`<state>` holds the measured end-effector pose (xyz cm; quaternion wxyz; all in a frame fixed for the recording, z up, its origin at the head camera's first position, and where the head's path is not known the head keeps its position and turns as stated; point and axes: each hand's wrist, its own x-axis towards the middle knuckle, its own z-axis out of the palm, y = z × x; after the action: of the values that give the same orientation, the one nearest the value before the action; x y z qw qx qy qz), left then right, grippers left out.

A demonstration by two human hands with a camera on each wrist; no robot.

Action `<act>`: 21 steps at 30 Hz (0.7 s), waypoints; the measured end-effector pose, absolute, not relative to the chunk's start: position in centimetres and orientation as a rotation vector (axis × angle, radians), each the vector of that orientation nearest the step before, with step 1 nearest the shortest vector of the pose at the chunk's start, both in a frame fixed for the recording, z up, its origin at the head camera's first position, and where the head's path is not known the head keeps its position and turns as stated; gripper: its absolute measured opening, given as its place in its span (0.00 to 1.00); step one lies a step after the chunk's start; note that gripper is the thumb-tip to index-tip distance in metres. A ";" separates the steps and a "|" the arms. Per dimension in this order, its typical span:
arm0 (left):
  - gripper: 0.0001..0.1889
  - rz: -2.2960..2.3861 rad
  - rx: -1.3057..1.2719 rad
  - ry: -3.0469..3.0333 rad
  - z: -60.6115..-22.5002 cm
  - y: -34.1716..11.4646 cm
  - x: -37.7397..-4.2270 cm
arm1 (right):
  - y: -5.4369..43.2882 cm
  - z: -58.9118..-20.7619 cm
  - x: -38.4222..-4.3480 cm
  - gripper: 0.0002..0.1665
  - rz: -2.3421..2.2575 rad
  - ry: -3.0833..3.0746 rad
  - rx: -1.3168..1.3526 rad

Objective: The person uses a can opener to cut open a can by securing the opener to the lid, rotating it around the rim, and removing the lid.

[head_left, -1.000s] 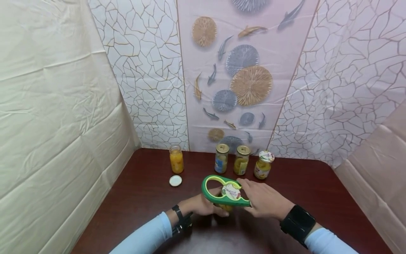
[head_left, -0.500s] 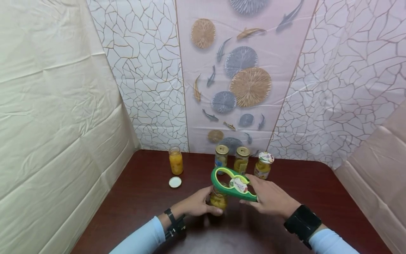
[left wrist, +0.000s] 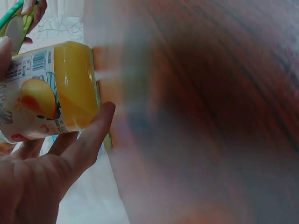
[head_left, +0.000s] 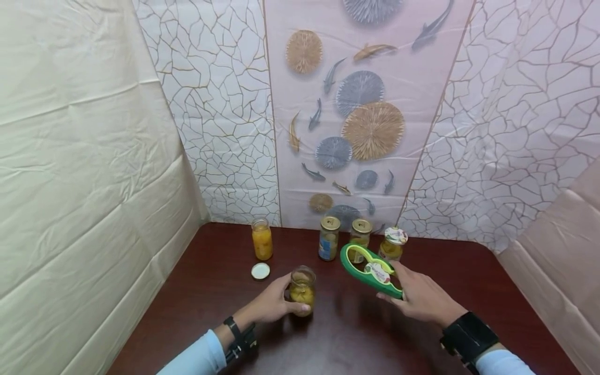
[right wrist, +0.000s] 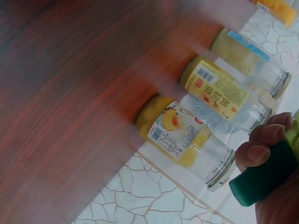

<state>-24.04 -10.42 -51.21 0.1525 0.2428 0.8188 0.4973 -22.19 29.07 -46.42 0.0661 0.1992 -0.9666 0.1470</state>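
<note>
My left hand [head_left: 272, 303] grips an uncapped glass jar of yellow peaches [head_left: 302, 294] near the table's front middle. The jar is upright, and in the left wrist view its peach-printed label [left wrist: 37, 100] shows between thumb and fingers [left wrist: 88, 135]. To its right, my right hand [head_left: 424, 297] holds a green jar opener [head_left: 370, 280] raised over the table. A white printed lid [head_left: 377, 272] sits in the opener's lime inner notches. In the right wrist view, fingers curl round the opener's green end [right wrist: 261, 179].
Behind stand three lidded jars: one with a blue label [head_left: 328, 242], one with a yellow label [right wrist: 217, 93], and one with a printed lid [head_left: 396, 236]. At back left are an uncapped orange-filled jar [head_left: 262, 242] and a loose white lid [head_left: 260, 271].
The opener, with the lid in it, has come off the jar and moved right with my right hand. My left hand has carried the jar leftward, and its bare mouth now shows.
</note>
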 end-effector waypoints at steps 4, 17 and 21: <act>0.33 1.453 0.690 2.402 -50.9 -10.4 -24.4 | 29.0 -46.8 -22.2 0.51 0.430 -2.912 0.599; 0.39 1.472 0.424 2.656 -51.3 -8.8 -28.8 | 28.2 -46.5 -21.5 0.52 0.435 -2.925 0.634; 0.37 1.506 0.342 2.695 -51.9 -8.2 -30.8 | 28.2 -46.6 -21.4 0.51 0.440 -2.921 0.619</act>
<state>-30.75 -8.19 -51.85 0.0175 0.1100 0.8675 0.4847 -21.37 28.16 -46.64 0.0618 0.2047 -0.9660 0.1456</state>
